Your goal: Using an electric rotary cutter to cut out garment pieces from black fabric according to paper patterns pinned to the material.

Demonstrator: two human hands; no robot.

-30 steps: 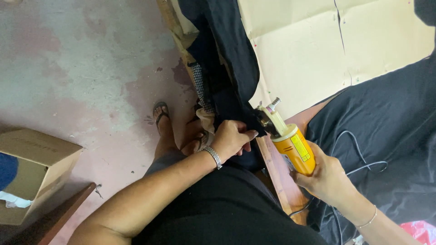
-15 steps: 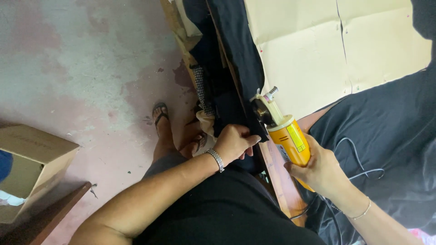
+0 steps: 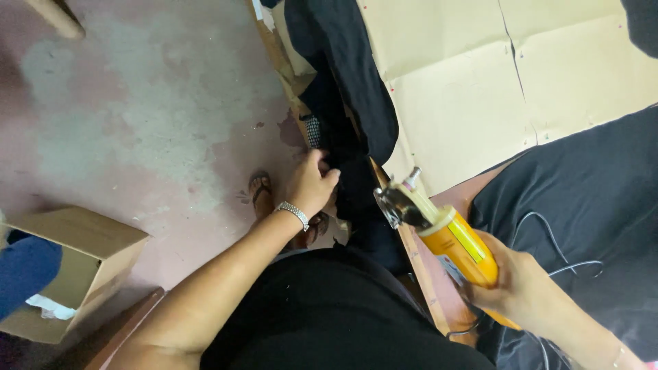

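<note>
Left hand [image 3: 312, 181] shifted left off cutter [image 3: 439, 229], now pinching black cloth [image 3: 349, 103] hanging over table edge. Right hand [image 3: 517, 284] wrapped round cutter near right. Risk: blade snagging cord [image 3: 548, 240].

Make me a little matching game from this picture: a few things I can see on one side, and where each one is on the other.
Things:
1. yellow cutting tool
2. black cloth
3. cardboard box
4. beige paper sheets

Places:
A. on the floor at the left
B. spread flat on the table top
C. gripped in the right hand
D. hanging over the table edge, with the left hand on it

Pairs: 1-C, 2-D, 3-A, 4-B
</note>
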